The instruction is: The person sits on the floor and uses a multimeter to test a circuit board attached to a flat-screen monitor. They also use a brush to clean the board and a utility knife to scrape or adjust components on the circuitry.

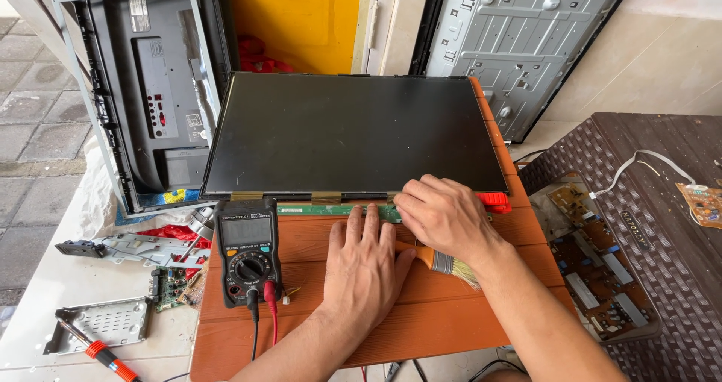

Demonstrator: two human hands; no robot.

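Note:
A dark flat display panel (pixel 353 134) lies face up on an orange wooden table (pixel 316 329). Along its near edge runs a thin green circuit strip (pixel 308 210). My left hand (pixel 365 265) lies flat on the table, fingertips touching that strip. My right hand (pixel 444 216) rests curled over the strip's right part and holds nothing. A paintbrush (pixel 445 262) with an orange handle lies under my right wrist. A black multimeter (pixel 247 250) sits to the left of my left hand, with black and red leads plugged in.
A black television back cover (pixel 154 89) leans at the left and a grey metal chassis (pixel 519 36) stands behind. Circuit boards (pixel 594 269) lie beside a brown wicker surface (pixel 662 224) at right. Metal brackets (pixel 131 248) and a screwdriver (pixel 101 352) sit at lower left.

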